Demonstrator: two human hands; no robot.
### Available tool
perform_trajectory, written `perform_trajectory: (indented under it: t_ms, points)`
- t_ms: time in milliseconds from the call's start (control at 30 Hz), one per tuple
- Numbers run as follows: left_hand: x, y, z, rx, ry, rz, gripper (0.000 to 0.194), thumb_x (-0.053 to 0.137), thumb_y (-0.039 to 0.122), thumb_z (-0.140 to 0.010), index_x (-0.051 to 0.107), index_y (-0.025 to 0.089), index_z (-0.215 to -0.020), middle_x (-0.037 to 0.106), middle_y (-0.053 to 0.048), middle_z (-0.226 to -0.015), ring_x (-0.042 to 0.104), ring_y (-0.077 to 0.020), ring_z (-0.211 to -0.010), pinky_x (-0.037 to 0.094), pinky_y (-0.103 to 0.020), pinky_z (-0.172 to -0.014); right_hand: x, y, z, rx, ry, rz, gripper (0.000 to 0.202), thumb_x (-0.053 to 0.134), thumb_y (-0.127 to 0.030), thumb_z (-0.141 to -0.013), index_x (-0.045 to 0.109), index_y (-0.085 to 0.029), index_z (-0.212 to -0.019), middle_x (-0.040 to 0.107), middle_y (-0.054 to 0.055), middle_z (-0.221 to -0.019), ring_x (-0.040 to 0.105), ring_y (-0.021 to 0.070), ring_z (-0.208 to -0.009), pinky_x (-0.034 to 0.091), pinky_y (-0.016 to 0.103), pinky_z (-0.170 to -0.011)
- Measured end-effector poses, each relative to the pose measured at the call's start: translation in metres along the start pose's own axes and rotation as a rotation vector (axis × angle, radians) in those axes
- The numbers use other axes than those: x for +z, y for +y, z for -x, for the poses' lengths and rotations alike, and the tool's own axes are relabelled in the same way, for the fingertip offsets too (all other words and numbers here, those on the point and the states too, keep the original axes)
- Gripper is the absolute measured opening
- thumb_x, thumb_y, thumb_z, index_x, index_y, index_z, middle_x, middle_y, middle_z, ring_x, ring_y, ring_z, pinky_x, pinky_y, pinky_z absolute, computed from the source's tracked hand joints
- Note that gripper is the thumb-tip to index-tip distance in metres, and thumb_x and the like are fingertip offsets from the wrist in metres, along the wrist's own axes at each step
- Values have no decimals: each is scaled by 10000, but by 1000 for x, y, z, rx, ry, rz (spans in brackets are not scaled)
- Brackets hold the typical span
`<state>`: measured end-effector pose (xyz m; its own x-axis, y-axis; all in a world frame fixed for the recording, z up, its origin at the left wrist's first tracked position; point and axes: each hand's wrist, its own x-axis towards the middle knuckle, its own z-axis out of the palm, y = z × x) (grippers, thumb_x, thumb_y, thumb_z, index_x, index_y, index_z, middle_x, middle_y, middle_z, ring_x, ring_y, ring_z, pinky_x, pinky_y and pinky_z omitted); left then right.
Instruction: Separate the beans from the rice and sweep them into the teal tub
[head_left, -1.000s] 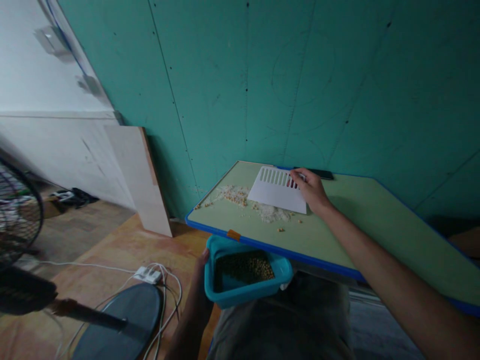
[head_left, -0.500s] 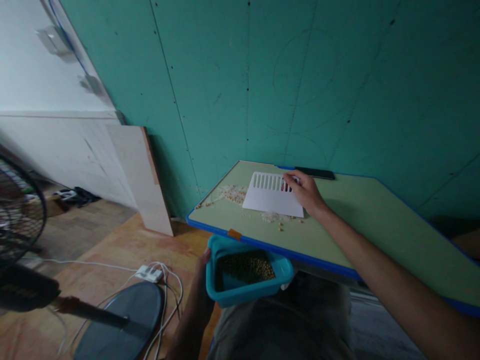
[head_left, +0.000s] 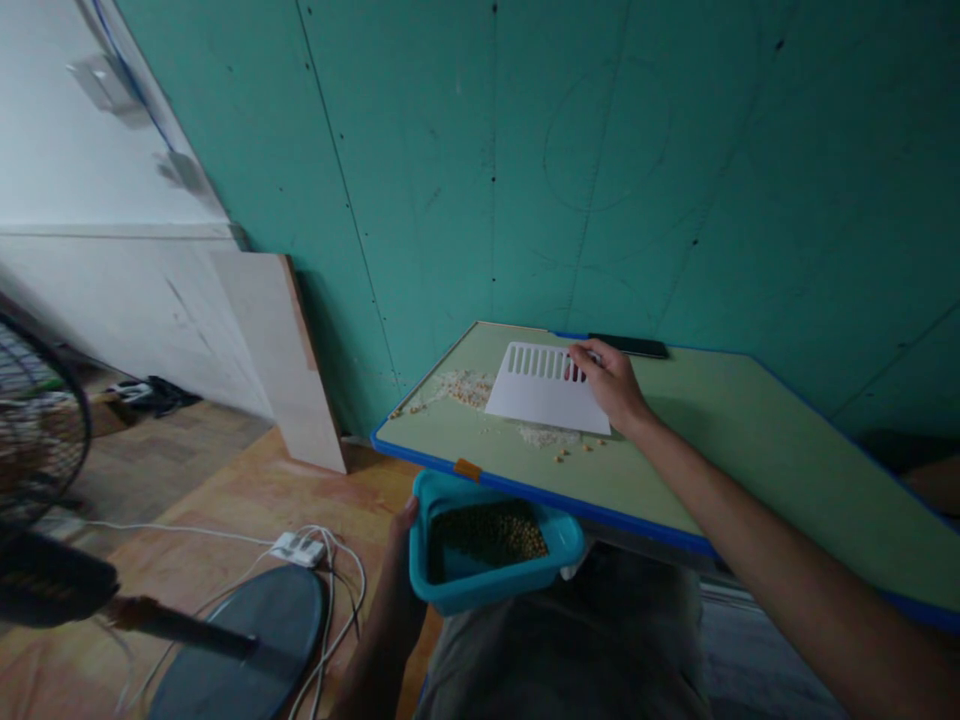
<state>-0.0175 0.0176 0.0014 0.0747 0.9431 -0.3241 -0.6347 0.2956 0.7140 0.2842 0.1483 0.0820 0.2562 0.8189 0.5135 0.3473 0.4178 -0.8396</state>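
Note:
My left hand point(head_left: 405, 545) grips the left side of a teal basin point(head_left: 487, 585), which is held just below the table's front edge. Dark green and yellowish grains point(head_left: 499, 530) lie inside it. With my right hand point(head_left: 606, 380) I hold the slotted right end of a flat white scraper point(head_left: 546, 398) low over the pale green tabletop point(head_left: 720, 420). Left of the scraper is a scattered pile of white and orange grains point(head_left: 466, 388). A smaller whitish heap point(head_left: 549, 436) and several yellow grains are by its front edge.
A dark phone-like slab point(head_left: 628, 346) lies at the table's back edge against the green wall point(head_left: 420, 180). On the left are a fan point(head_left: 45, 440) with a round base point(head_left: 247, 640), a power strip point(head_left: 298, 548) with white cables, and a leaning board point(head_left: 281, 360).
The scraper and my right hand have shifted very slightly to the right. Some yellow grains at the scraper's front edge have moved a little. The basin has hardly moved.

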Motion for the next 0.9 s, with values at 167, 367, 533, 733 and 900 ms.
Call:
perform_trajectory:
  t_ms: [167, 367, 533, 733, 900]
  points:
    - [-2, -2, 0, 7, 23, -19, 453, 823, 537, -682, 786, 161, -932, 838, -105, -892, 700, -390, -1166, 520, -473, -1057, 1, 1, 3, 27, 15, -17, 307, 665, -515, -820, 674, -208, -809, 630, -6, -648, 546, 165, -600, 391, 299, -591]
    - [5, 1, 3, 25, 18, 7, 345, 845, 523, -673, 738, 198, -712, 801, -70, -692, 717, -395, -1121, 512, -472, -1060, 9, -8, 15, 47, 37, -13, 277, 654, -488, -824, 663, -211, -807, 609, -4, -635, 526, 167, -590, 378, 307, -586]
    - [6, 2, 4, 49, -46, 1, 366, 838, 517, -687, 766, 175, -795, 830, -97, -821, 707, -394, -1144, 515, -463, -1056, 15, -15, 22, 20, 59, 6, 266, 633, -475, -854, 658, -213, -817, 599, -7, -642, 528, 164, -595, 374, 309, -584]
    - [1, -1, 2, 40, -84, 29, 417, 814, 513, -713, 786, 177, -959, 840, -95, -918, 717, -382, -1135, 530, -483, -1039, 19, -24, 28, -37, 113, 4, 269, 608, -466, -877, 659, -210, -813, 596, -18, -629, 524, 158, -591, 372, 298, -580]
    - [2, -1, 4, 31, -40, 2, 368, 795, 516, -740, 786, 168, -858, 841, -102, -917, 716, -384, -1135, 529, -467, -1045, 20, -32, 30, -24, 132, -38, 254, 629, -462, -868, 665, -216, -817, 617, -16, -637, 548, 156, -600, 392, 292, -588]
